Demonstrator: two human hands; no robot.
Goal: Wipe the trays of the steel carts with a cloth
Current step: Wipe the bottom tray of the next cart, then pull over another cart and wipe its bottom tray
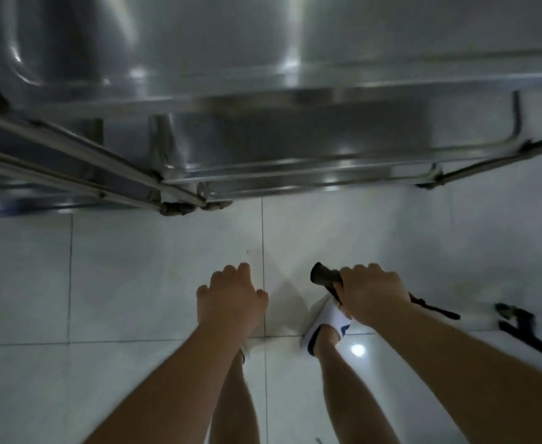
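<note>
Right hand grips a dark rolled cloth, soft and light; left hand loosely curled, empty; steel cart tray rigid, slick.

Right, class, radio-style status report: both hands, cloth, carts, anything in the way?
Left hand loosely curled, empty. Right hand grips dark cloth. Steel cart trays ahead, untouched by either hand. Black strap on floor, right.

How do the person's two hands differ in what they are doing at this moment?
The right hand grips a dark cloth, while the left hand holds nothing, its fingers loosely curled. The right hand hangs above the white slipper; the left hangs over bare floor tile. Both are short of the steel cart.
</note>
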